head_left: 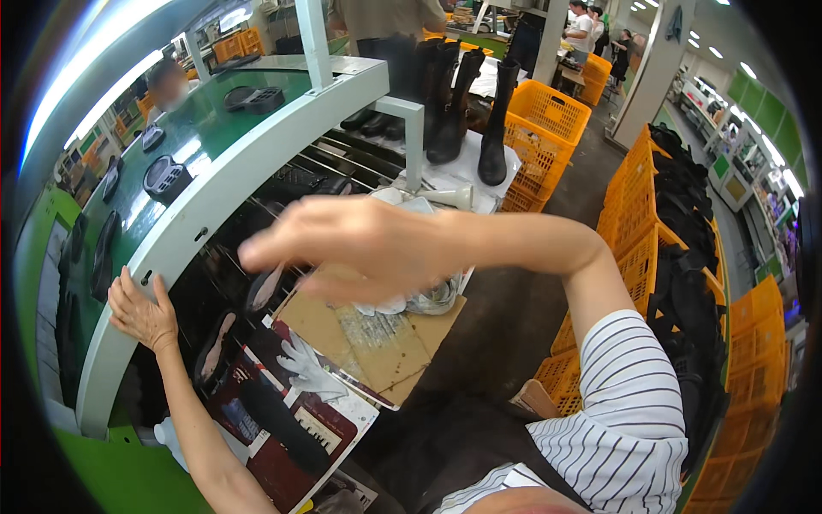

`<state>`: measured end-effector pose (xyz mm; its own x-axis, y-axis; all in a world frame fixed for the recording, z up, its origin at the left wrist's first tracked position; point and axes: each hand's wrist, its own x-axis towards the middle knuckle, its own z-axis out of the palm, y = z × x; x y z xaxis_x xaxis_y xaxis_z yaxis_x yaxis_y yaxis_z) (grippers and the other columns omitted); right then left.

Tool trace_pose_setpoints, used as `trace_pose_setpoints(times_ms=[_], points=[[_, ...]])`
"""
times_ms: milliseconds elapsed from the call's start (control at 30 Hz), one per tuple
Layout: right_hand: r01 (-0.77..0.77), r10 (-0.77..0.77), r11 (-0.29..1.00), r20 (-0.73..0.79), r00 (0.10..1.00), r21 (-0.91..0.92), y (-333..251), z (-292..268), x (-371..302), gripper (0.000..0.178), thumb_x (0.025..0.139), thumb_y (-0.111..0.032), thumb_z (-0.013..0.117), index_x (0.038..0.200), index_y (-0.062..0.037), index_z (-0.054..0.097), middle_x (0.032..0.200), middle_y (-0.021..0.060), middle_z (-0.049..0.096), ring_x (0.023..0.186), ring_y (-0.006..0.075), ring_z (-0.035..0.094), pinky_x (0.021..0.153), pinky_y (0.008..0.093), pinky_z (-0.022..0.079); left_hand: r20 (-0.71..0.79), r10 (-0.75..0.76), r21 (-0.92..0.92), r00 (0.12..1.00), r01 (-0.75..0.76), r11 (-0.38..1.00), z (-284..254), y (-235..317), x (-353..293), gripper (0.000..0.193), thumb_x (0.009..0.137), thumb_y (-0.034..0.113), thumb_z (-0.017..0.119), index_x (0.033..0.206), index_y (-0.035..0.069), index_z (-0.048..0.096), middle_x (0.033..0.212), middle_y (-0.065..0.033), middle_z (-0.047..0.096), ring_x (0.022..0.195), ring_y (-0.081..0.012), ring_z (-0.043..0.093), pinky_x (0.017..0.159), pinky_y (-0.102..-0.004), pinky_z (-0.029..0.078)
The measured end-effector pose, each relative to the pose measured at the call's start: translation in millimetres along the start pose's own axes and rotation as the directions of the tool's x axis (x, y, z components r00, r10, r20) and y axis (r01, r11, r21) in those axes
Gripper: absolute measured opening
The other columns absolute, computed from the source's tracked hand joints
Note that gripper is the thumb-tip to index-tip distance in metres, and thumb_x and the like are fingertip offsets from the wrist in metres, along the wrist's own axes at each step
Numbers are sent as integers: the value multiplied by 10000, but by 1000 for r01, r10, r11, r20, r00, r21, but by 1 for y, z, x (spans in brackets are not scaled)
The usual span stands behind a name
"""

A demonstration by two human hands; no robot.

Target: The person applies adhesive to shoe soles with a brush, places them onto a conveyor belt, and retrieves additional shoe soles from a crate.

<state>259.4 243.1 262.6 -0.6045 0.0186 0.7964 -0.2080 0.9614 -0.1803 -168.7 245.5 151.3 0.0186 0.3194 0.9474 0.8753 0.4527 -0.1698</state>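
Observation:
My left hand [144, 319] lies on the pale curved frame [282, 158] of a green conveyor [201, 128], fingers stretched over its edge and thumb apart. My right hand [351, 244] is in the air over the work surface, smeared by motion. Its fingers point left, the thumb stands away from them, and nothing shows in its grasp. Shoe soles [168, 180] ride on the conveyor belt. Below the frame, a dark shoe part [214, 347] with a pinkish inner face sits on a lower rack, partly in shadow. A whitish work glove [308, 368] rests by the cardboard [385, 343].
Tall black boots [494, 128] stand on a white-covered table at the back. Orange crates [539, 128] are behind them, and more crates [629, 231] filled with black pieces line my right. A black elongated piece [282, 428] lies on a printed box near me. Another person [390, 21] stands beyond.

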Motion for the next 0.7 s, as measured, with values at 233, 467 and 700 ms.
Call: trace_pose_setpoints(times_ms=[233,467,700], points=[[46,-76,994,-331,941,-98,-140,-45,-13,272,857,-11,614,1073,-173,590,824,45,644,697,186,632,613,315,560,40,-23,28,999,22,999,-8,-3,-2,612,917,562,484,1419,228,374,1374,-30,414,1326,-256,333,1038,-535,279],[171,-167,983,-58,984,72,-150,-79,-10,47,898,-144,614,940,-151,594,810,22,632,715,192,608,620,321,528,160,13,-40,987,-6,999,-16,6,4,661,906,565,501,1445,226,323,1394,-45,390,1341,-261,325,1054,-574,265],[95,-94,995,-8,996,32,-157,-71,-3,50,884,-153,625,927,-151,599,811,25,628,713,192,601,614,314,517,174,33,-5,984,-33,999,-7,-16,-1,720,890,589,509,1468,224,284,1415,-60,366,1359,-263,295,1058,-584,246]])
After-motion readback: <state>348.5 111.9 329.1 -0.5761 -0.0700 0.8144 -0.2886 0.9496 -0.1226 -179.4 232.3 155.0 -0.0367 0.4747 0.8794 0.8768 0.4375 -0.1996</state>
